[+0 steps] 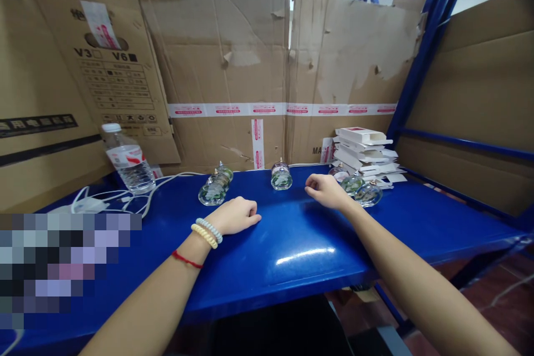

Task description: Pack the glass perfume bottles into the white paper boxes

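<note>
A view from a head-worn camera, looking down at two bare forearms stretched over a glossy blue worktop [292, 245].

The left hand [236, 215] rests knuckles-up on the worktop, fingers curled loosely under into a soft fist; its grip holds nothing that can be seen. Two coiled hair ties and a thin red thread circle that wrist. Just beyond it, slightly left, lie two small clear glass bottles [214, 186] close together, near the hand but not touching it.

The right hand [327, 189] hovers low or lightly rests farther back, fingers bent inward and its grip likewise empty. A single glass bottle [281, 176] stands upright to its left, between the two hands and a little apart from both. On the hand's right, a cluster of similar bottles [361, 189] sits just beside it, close enough to be within easy reach (whether a finger touches one cannot be told).

Behind that cluster is a stack of small flat white cartons [365, 153], piled loosely, probably packaging kept next to the bottles for convenience.

At far left stands a plastic water bottle [127, 161] with white cables [125, 197] trailing beside it, set away from the working area. Flattened cardboard sheets [250, 72], taped together, stand along the back as a wall.
</note>
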The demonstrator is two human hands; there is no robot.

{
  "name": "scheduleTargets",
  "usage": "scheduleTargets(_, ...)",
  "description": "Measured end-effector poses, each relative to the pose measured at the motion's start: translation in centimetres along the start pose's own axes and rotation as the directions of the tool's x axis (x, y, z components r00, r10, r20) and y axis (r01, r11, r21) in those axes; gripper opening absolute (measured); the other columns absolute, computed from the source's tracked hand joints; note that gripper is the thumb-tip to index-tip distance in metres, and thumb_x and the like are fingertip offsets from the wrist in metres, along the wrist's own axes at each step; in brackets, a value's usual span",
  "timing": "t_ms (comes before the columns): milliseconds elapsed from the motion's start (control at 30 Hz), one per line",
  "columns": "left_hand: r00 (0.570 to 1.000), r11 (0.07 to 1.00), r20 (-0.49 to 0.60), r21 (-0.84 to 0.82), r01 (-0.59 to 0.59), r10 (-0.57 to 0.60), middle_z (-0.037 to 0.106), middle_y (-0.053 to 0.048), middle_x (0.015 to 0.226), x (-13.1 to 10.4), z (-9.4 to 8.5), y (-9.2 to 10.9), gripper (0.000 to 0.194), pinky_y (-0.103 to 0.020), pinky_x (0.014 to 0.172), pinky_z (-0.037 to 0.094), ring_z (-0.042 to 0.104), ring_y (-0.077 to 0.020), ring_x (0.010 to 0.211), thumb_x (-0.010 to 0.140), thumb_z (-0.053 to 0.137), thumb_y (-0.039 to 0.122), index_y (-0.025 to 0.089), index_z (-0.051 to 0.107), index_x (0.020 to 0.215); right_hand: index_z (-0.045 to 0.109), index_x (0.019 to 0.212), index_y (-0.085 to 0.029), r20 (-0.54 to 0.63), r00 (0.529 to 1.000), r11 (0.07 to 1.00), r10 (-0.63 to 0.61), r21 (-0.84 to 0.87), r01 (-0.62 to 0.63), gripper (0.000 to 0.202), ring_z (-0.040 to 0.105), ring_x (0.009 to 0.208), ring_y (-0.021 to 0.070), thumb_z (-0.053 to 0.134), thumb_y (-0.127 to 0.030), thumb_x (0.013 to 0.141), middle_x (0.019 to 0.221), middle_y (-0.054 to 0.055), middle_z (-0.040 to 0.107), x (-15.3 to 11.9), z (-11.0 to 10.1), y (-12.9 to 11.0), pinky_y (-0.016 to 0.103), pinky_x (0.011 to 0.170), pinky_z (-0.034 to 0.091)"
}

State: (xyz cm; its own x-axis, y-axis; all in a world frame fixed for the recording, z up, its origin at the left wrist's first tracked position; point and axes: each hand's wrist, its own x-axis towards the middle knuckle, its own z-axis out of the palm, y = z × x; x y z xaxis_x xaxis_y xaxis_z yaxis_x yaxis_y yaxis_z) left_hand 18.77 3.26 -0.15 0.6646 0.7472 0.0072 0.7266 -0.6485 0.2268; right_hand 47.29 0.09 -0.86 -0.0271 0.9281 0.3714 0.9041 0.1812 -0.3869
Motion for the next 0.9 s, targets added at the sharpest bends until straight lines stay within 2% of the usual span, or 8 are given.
scheduleTargets(100,1.0,1.0,-0.003,0.005,-0.009,0.009,0.066,-0.005,0.072,-0.1,0.0,0.0,0.026,-0.027,0.057,0.03,0.055,-0.0162,0.061,0.084,0.05,0.041,0.019,0.06,0.074,0.064,0.078,-0.017,-0.21,0.976,0.998,0.061,-0.012,-0.065,0.014,0.063,0.073,0.0161,0.052,-0.025,0.078,0.08,0.006,0.071,-0.1,-0.4,-0.2,0.025,0.071,0.043)
scheduleTargets(267,1.0,1.0,0.0,0.013,-0.018,0.018,0.065,-0.004,0.072,-0.1,0.0,0.1,0.027,-0.027,0.058,0.03,0.054,-0.0159,0.061,0.085,0.05,0.041,0.019,0.06,0.074,0.066,0.081,-0.018,-0.502,0.846,0.972,0.181,-0.038,-0.23,0.021,0.065,0.079,0.0205,0.05,-0.032,0.081,0.084,0.009,0.072,1.3,-4.5,0.4,0.03,0.076,0.045)
scheduleTargets(367,1.0,1.0,0.0,0.017,-0.026,0.026,0.065,-0.004,0.072,-0.1,0.1,0.1,0.027,-0.027,0.058,0.031,0.054,-0.0156,0.061,0.085,0.05,0.041,0.019,0.061,0.075,0.065,0.093,-0.015,-0.597,0.759,0.908,0.259,-0.116,-0.402,0.025,0.064,0.091,0.0262,0.055,-0.032,0.078,0.095,0.014,0.071,3.3,-8.8,1.6,0.035,0.08,0.044)
scheduleTargets(433,0.999,0.999,-0.006,0.02,-0.034,0.034,0.065,-0.004,0.072,0.0,0.0,0.1,0.027,-0.027,0.057,0.031,0.054,-0.0152,0.061,0.085,0.05,0.041,0.018,0.061,0.075,0.062,0.108,-0.009,-0.618,0.705,0.829,0.348,-0.148,-0.539,0.043,0.062,0.099,0.0316,0.061,-0.037,0.075,0.104,0.022,0.069,4.6,-11.4,2.7,0.039,0.081,0.043)
scheduleTargets(567,0.999,0.999,-0.005,0.025,-0.037,0.037,0.066,-0.004,0.072,-0.1,0.1,0.0,0.028,-0.026,0.057,0.032,0.055,-0.0147,0.061,0.085,0.05,0.041,0.018,0.063,0.076,0.051,0.125,0.006,-0.559,0.686,0.719,0.466,-0.211,-0.662,0.075,0.053,0.115,0.0408,0.066,-0.046,0.073,0.119,0.037,0.058,5.7,-14.1,4.6,0.044,0.086,0.038)
scheduleTargets(667,0.999,0.998,-0.013,0.037,-0.052,0.053,0.067,-0.005,0.073,-0.1,0.3,0.0,0.027,-0.027,0.057,0.033,0.058,-0.0158,0.063,0.085,0.051,0.04,0.018,0.064,0.076,0.05,0.124,0.008,-0.58,0.693,0.731,0.428,-0.228,-0.643,0.08,0.049,0.118,0.0405,0.066,-0.052,0.073,0.121,0.038,0.056,5.6,-13.9,4.7,0.044,0.087,0.037)
scheduleTargets(733,0.998,0.997,-0.02,0.058,-0.06,0.062,0.068,-0.006,0.076,0.0,0.4,0.0,0.026,-0.027,0.058,0.034,0.06,-0.0176,0.066,0.086,0.051,0.039,0.018,0.065,0.079,0.056,0.116,0.004,-0.617,0.715,0.79,0.33,-0.235,-0.567,0.066,0.051,0.116,0.0367,0.061,-0.05,0.077,0.117,0.033,0.06,5.3,-12.9,3.7,0.043,0.086,0.037)
scheduleTargets(900,0.994,0.99,-0.051,0.106,-0.095,0.101,0.071,-0.01,0.087,-1.0,-0.8,0.9,0.026,-0.031,0.068,0.042,0.065,-0.0221,0.08,0.09,0.046,0.032,0.017,0.068,0.09,0.063,0.081,-0.012,-0.617,0.787,0.971,-0.018,-0.197,-0.133,0.02,0.061,0.086,0.0209,0.059,-0.032,0.078,0.088,0.012,0.069,2.5,-9.0,-1.7,0.035,0.084,0.042)
